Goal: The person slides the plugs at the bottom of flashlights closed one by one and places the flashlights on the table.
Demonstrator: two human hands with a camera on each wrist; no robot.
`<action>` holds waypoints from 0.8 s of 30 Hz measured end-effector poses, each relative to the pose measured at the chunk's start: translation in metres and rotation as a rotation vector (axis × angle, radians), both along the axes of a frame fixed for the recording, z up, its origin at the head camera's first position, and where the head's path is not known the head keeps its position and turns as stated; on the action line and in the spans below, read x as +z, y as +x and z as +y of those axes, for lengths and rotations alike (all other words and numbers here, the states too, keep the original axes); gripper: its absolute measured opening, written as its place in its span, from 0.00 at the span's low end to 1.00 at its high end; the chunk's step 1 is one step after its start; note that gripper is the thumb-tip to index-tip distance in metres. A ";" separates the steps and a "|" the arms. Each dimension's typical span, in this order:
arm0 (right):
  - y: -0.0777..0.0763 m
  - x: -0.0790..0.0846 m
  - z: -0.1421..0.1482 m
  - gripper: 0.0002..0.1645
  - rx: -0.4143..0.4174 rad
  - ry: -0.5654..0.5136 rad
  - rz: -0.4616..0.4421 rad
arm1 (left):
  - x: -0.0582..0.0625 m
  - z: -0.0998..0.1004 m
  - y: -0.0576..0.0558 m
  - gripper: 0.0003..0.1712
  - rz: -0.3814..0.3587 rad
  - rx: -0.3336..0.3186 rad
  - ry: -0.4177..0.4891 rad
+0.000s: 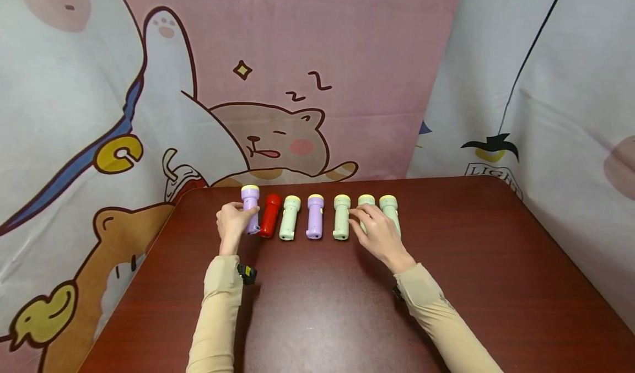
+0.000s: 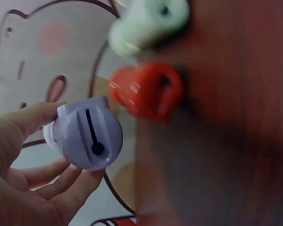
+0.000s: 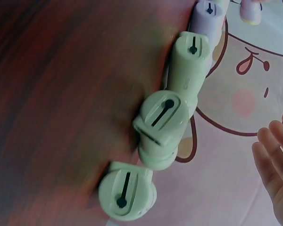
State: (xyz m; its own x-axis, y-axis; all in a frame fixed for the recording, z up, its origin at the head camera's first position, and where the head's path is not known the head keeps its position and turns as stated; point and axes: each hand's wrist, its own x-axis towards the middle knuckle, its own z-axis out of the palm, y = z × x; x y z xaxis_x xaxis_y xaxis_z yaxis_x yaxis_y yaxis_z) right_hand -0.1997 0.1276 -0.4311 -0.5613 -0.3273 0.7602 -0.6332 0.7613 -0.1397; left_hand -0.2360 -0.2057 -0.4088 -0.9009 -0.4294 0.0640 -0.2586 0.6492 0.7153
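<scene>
Between thumb and fingers, my left hand (image 1: 233, 223) grips a purple flashlight (image 1: 250, 198) at the left end of a row. In the left wrist view that purple flashlight (image 2: 92, 136) shows its slotted end, raised off the tabletop. Beside it lies a red flashlight (image 1: 270, 216), followed by a light green flashlight (image 1: 290, 219), another purple flashlight (image 1: 315, 217) and a green one (image 1: 342, 219). My right hand (image 1: 379, 232) hovers over two more green flashlights (image 1: 366, 199), partly hiding them. Its fingers (image 3: 273, 146) look relaxed in the right wrist view, apart from the green flashlights (image 3: 164, 117).
The flashlights lie near the far edge of a dark reddish-brown table (image 1: 307, 307). Cartoon-printed cloth (image 1: 347, 59) hangs right behind that edge and along both sides. Each wrist wears a small black camera (image 1: 247, 274).
</scene>
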 end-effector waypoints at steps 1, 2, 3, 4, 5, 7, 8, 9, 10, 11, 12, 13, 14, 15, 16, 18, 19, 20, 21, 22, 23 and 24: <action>0.000 -0.001 0.002 0.12 -0.003 -0.001 0.003 | -0.003 -0.003 -0.001 0.28 -0.007 -0.005 -0.026; 0.000 -0.001 0.003 0.12 -0.004 -0.002 0.005 | -0.006 -0.005 -0.003 0.28 -0.011 -0.010 -0.049; 0.000 -0.001 0.004 0.12 -0.007 -0.003 0.009 | -0.008 -0.008 -0.004 0.28 -0.014 -0.016 -0.071; 0.000 -0.002 0.005 0.12 -0.007 -0.004 0.013 | -0.011 -0.010 -0.005 0.28 -0.017 -0.019 -0.089; 0.000 -0.002 0.006 0.12 -0.008 -0.004 0.017 | -0.014 -0.012 -0.006 0.28 -0.019 -0.021 -0.105; 0.000 -0.002 0.007 0.12 -0.008 -0.007 0.022 | -0.018 -0.015 -0.009 0.27 -0.021 -0.027 -0.131; 0.000 -0.003 0.007 0.11 -0.010 -0.007 0.022 | -0.020 -0.016 -0.011 0.26 -0.018 -0.029 -0.144; 0.001 -0.003 0.007 0.11 -0.012 -0.008 0.020 | -0.022 -0.016 -0.012 0.25 -0.018 -0.032 -0.158; 0.001 -0.003 0.007 0.11 -0.012 -0.010 0.018 | -0.023 -0.016 -0.014 0.25 -0.018 -0.033 -0.171; 0.001 -0.004 0.007 0.11 -0.015 -0.009 0.016 | -0.025 -0.017 -0.015 0.24 -0.018 -0.035 -0.185; 0.001 -0.004 0.007 0.10 -0.017 -0.008 0.012 | -0.026 -0.017 -0.017 0.23 -0.020 -0.038 -0.198; 0.001 -0.004 0.007 0.10 -0.019 -0.007 0.009 | -0.027 -0.018 -0.018 0.22 -0.023 -0.037 -0.210; 0.001 -0.005 0.007 0.10 -0.020 -0.005 0.005 | -0.029 -0.018 -0.019 0.22 -0.029 -0.035 -0.221; 0.001 -0.005 0.006 0.10 -0.020 -0.004 0.001 | -0.030 -0.019 -0.020 0.21 -0.037 -0.033 -0.230; 0.001 -0.006 0.006 0.10 -0.020 -0.002 -0.001 | -0.031 -0.019 -0.020 0.21 -0.045 -0.035 -0.238; 0.002 -0.007 0.005 0.10 -0.019 -0.002 -0.007 | -0.033 -0.021 -0.021 0.20 -0.060 -0.035 -0.249; 0.001 -0.007 0.005 0.10 -0.019 -0.002 -0.007 | -0.034 -0.021 -0.021 0.20 -0.067 -0.032 -0.254; 0.001 -0.008 0.004 0.10 -0.017 -0.003 -0.007 | -0.035 -0.021 -0.022 0.21 -0.071 -0.033 -0.258; 0.001 -0.008 0.004 0.10 -0.015 -0.003 -0.006 | -0.035 -0.022 -0.022 0.21 -0.073 -0.035 -0.262; 0.001 -0.008 0.003 0.10 -0.013 -0.005 -0.004 | -0.036 -0.022 -0.021 0.21 -0.073 -0.036 -0.267; 0.001 -0.008 0.003 0.10 -0.012 -0.006 -0.003 | -0.036 -0.022 -0.021 0.21 -0.074 -0.034 -0.272; 0.000 -0.008 0.003 0.10 -0.012 -0.007 0.001 | -0.036 -0.022 -0.021 0.21 -0.074 -0.036 -0.280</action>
State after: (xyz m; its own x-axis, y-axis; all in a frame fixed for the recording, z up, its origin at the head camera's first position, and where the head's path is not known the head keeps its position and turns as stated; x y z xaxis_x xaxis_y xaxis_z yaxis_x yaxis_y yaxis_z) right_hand -0.1994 0.1304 -0.4393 -0.5642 -0.3153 0.7631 -0.6241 0.7680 -0.1441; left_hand -0.2571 -0.2281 -0.4451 -0.9218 -0.3719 0.1094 -0.2763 0.8283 0.4874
